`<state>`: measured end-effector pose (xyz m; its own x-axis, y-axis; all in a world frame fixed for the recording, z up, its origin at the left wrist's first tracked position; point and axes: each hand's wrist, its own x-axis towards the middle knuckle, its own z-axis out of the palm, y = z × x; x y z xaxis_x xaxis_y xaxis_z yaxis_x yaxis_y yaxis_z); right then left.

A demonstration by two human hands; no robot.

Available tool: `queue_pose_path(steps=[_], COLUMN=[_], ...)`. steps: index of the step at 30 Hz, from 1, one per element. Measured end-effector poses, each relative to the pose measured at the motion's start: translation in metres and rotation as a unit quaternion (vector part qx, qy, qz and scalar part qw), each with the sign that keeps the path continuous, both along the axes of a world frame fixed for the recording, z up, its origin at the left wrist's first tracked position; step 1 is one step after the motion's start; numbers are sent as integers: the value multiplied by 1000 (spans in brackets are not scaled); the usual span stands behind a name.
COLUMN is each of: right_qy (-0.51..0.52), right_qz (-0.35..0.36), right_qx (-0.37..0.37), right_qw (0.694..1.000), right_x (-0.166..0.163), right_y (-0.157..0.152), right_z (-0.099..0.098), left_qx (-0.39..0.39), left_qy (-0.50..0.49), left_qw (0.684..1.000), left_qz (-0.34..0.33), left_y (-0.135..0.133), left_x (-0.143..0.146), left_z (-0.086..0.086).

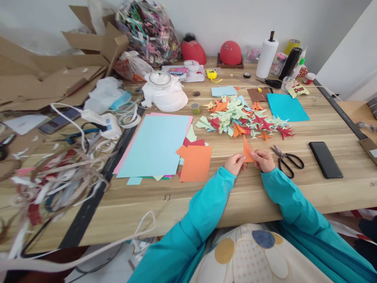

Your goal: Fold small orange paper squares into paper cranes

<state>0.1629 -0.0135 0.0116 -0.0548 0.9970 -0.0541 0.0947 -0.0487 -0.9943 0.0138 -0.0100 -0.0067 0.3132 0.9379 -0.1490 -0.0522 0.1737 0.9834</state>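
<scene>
Between my two hands is a small folded piece of orange paper point(247, 152), its narrow point rising upward. My left hand point(235, 163) pinches its left lower edge, and my right hand point(264, 160) grips the right side. Just beyond them lies a heap of folded paper cranes point(235, 114) in pale green, orange, red and blue. Left of my hands, an orange paper sheet point(196, 163) rests beside a stack of light blue paper point(156, 145). Black-handled scissors point(287, 160) lie close to my right hand.
A black phone point(326, 160) lies at the right. Turquoise paper point(288, 107) sits behind the heap. At the left are tangled ribbons point(67, 177), a white power strip point(103, 122) and cardboard boxes point(59, 78). A white cable point(88, 257) crosses the front left edge.
</scene>
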Motion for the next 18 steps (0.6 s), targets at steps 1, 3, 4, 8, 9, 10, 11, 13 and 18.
queue_pose_path(steps=[1, 3, 4, 8, 9, 10, 11, 13, 18], right_qy=[-1, -3, -2, 5, 7, 9, 10, 11, 0], right_qz=[-1, 3, 5, 5, 2, 0, -2, 2, 46], right_qx=[2, 4, 4, 1, 0, 0, 1, 4, 3], right_qw=[1000, 1000, 1000, 1000, 1000, 1000, 1000, 1000, 999], right_x=[-1, -1, -2, -2, -2, -1, -1, 0, -2], right_y=[0, 0, 0, 1, 1, 1, 1, 1, -1], right_z=[1, 1, 1, -2, -3, -3, -3, -3, -4], left_qx=[7, 23, 31, 47, 46, 43, 39, 33, 71], left_qy=[7, 19, 24, 28, 25, 22, 18, 6, -12], left_qw=[1000, 1000, 999, 998, 999, 999, 999, 999, 995], left_qz=[1, 5, 9, 15, 14, 13, 12, 14, 68], left_y=[0, -1, -2, -3, -3, -3, -3, -2, 1], left_x=[0, 0, 0, 1, 1, 2, 2, 2, -3], left_z=[-1, -1, -1, -2, -2, -2, -2, -1, 7])
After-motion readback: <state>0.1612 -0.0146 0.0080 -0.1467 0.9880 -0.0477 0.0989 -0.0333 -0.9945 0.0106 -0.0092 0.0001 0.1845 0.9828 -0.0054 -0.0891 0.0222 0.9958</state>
